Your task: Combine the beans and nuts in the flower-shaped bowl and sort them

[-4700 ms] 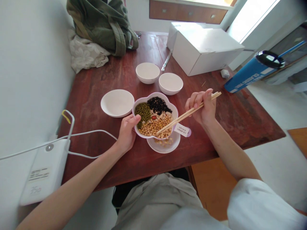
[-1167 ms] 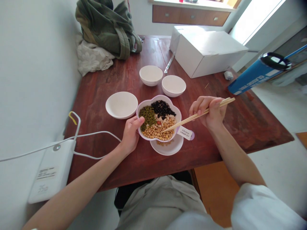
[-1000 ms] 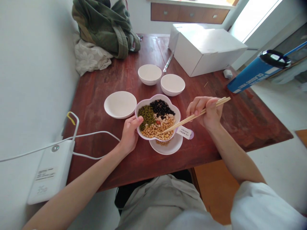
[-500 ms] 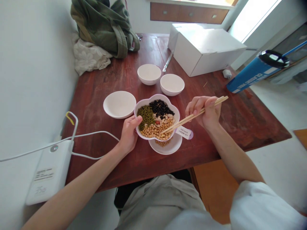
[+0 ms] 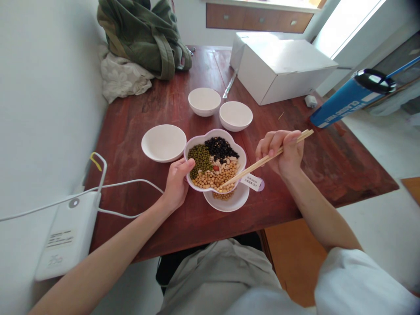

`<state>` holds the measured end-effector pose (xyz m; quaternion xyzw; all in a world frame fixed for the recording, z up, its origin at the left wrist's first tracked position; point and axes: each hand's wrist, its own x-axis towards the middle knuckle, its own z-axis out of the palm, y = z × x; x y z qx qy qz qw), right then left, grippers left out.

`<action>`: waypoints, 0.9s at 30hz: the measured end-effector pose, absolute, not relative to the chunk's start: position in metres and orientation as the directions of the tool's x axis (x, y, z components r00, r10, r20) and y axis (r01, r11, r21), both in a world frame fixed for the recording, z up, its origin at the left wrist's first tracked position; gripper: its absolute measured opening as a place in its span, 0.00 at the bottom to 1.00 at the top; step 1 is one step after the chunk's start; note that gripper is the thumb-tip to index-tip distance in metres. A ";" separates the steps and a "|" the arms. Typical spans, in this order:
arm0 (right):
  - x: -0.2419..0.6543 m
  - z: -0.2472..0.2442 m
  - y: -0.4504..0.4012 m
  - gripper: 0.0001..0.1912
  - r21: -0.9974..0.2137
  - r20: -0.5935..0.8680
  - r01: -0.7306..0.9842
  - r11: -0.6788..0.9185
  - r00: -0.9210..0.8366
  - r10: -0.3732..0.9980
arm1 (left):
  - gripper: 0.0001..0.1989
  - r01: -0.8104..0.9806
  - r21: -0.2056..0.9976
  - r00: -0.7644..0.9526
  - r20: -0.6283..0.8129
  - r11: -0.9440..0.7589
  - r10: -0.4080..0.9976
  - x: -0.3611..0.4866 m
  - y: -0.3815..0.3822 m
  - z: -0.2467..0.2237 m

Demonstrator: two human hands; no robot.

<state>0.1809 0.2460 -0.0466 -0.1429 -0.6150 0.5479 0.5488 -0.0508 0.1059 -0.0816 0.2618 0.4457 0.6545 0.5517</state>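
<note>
My left hand (image 5: 177, 181) grips the left rim of a flower-shaped bowl (image 5: 243, 151), thumb over the edge. In it lie green mung beans (image 5: 198, 158), black beans (image 5: 222, 148), pale peanuts (image 5: 230, 165) and yellow soybeans (image 5: 206, 180). My right hand (image 5: 282, 151) is closed around a pair of wooden chopsticks (image 5: 259, 163), their tips among the soybeans near the front rim. A labelled tab (image 5: 252, 182) juts from the bowl's right side. Partly hidden beneath the bowl's front edge is a white bowl (image 5: 229, 207) holding some soybeans (image 5: 223, 196).
Three more white bowls stand beyond: a left one (image 5: 163, 143), a back one (image 5: 204, 101) and a right one (image 5: 236, 115). Farther off are a white box (image 5: 275, 70), a green bag (image 5: 141, 39) and a blue tumbler (image 5: 344, 100). A white cable (image 5: 131, 181) crosses the left side.
The chopstick tips have shifted slightly left and down within the soybeans, drawing closer together. My right hand has moved a little; my left hand and the bowl stay put.
</note>
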 end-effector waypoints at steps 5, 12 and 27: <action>0.183 -0.044 0.251 0.37 -0.818 0.512 -0.450 0.358 -0.287 0.809 | 0.22 -0.501 0.866 -0.262 -0.152 0.001 0.953 -0.051 0.107 -0.082; 0.180 -0.046 0.246 0.34 -0.807 0.563 -0.436 0.399 -0.364 0.742 | 0.22 -0.511 0.859 -0.254 -0.151 0.000 0.955 -0.050 0.108 -0.081; 0.186 -0.042 0.249 0.33 -0.775 0.605 -0.438 0.455 -0.311 0.733 | 0.23 -0.520 0.854 -0.253 -0.152 -0.002 0.955 -0.052 0.107 -0.085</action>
